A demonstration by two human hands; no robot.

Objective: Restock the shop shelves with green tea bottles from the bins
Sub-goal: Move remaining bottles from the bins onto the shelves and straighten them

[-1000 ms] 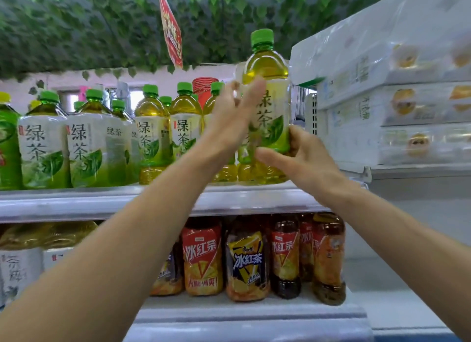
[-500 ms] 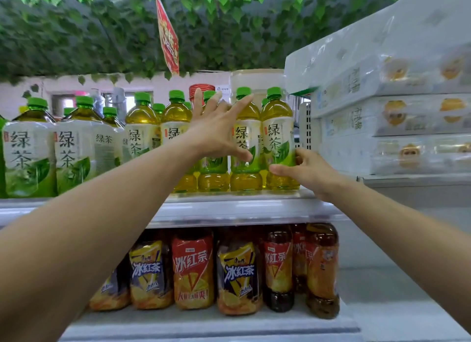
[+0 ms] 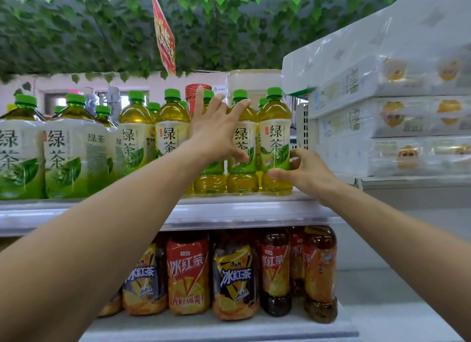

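A: What is being shown at the right grip (image 3: 305, 173)?
B: The end green tea bottle (image 3: 275, 142) is being clasped near its base, upright on the upper shelf (image 3: 254, 211), rightmost in its row.
A: And the left grip (image 3: 216, 132)?
B: It is being held open, fingers spread, against the neighbouring bottles (image 3: 240, 183). Iced tea bottles (image 3: 187, 272) are being displayed on the shelf below.

One wide-angle head-worn view, forward and close, about level with the upper shelf (image 3: 242, 211).
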